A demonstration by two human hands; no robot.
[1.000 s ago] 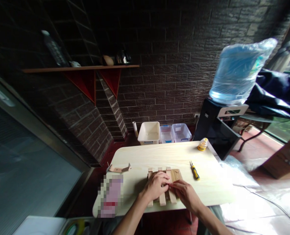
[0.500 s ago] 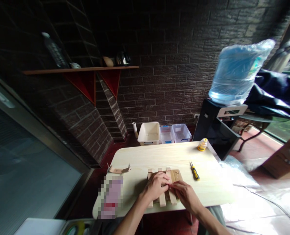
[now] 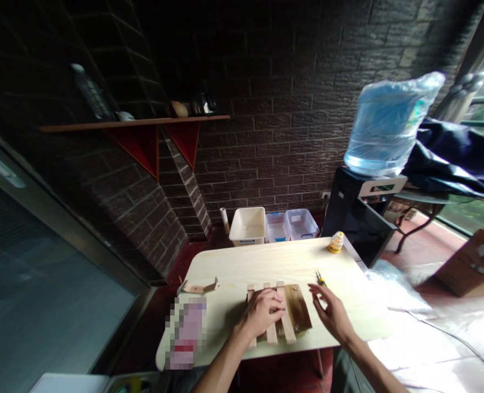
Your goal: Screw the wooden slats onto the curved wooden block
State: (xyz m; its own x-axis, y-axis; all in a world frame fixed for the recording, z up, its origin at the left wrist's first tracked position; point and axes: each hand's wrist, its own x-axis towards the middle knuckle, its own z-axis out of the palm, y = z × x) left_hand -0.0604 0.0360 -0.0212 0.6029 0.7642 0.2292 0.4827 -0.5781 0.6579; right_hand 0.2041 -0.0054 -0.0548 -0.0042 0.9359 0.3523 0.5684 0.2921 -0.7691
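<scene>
On the table lies a slatted wooden piece (image 3: pixel 287 322), light strips across a browner board. My left hand (image 3: pixel 263 310) is over its strips with the fingers bent and pressed down around the right-hand strip. A small dark spot shows by its fingertips, too small to name. Off the board's right side, my right hand (image 3: pixel 330 312) is held over the table with thumb and fingers apart, holding nothing. Just behind its fingers is a black-and-yellow screwdriver (image 3: pixel 321 280), its handle partly covered by the hand.
A bent wooden bracket-like part (image 3: pixel 201 287) lies at the table's left, above a blurred pink patch (image 3: pixel 186 333). A small yellow-based clear container (image 3: pixel 336 243) stands at the far right corner. Plastic bins (image 3: pixel 248 225) and a water dispenser (image 3: pixel 358 218) are beyond the table (image 3: pixel 229 262).
My right hand has left the strip beside my left hand and moved right, towards the screwdriver, with its fingers opening. My left hand stays on the slatted piece.
</scene>
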